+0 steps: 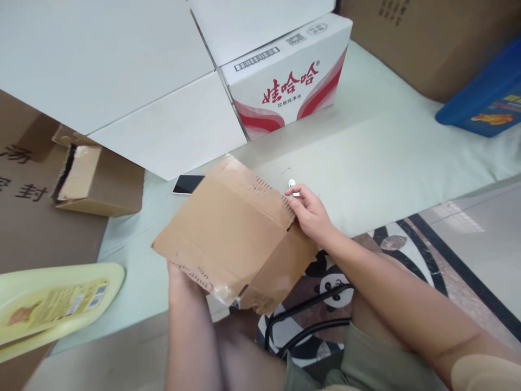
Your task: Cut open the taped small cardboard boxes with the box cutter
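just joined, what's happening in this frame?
A person holds a brown cardboard box in both bare hands. The left hand supports its near edge from below; the right hand grips the far right corner. The box is lifted above a pale cloth surface. Behind it lie a phone, a small open carton and a white printed box.
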A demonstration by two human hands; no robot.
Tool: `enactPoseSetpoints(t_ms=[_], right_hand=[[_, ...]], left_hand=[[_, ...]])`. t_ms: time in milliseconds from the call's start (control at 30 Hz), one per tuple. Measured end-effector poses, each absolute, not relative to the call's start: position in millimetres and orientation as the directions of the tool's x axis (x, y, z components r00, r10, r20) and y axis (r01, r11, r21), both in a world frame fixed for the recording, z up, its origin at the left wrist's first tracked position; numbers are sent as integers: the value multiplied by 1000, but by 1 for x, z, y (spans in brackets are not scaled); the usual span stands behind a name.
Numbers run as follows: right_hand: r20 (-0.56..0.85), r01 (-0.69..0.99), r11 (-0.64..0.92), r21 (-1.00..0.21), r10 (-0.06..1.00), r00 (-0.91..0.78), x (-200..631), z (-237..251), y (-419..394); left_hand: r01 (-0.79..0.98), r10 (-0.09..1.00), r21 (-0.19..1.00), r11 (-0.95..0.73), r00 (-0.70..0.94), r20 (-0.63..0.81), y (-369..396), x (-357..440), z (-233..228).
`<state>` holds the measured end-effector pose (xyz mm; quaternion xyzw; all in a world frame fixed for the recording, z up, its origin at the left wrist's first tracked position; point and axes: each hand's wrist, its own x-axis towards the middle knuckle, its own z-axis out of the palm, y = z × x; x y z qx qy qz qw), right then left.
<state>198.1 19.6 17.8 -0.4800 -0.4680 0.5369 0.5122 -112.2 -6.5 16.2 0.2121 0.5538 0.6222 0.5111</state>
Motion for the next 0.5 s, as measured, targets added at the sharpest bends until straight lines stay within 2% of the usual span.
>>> enactPoseSetpoints(t_ms=[133,233,333,433,500], right_hand=[[127,114,113,-987,984,128,200,13,21],[130,108,112,-988,975,178,198,6,23],[-20,-73,-10,-997,989,146,196,1,25],[-159,-334,-172,-927,985,-67,192,-1,25],[-205,-435,-236,-869,972,-118,189,1,24]], left_hand=[[-382,855,918,-110,-507,-108,1,-107,23],[-364,843,909,-202,-537,-27,7,-100,26],[-354,838,905,-237,-545,7,11,-97,26],[-379,843,898,-225,-538,-15,13,-98,23],[-393,839,896,-206,-542,-44,13,-99,21]])
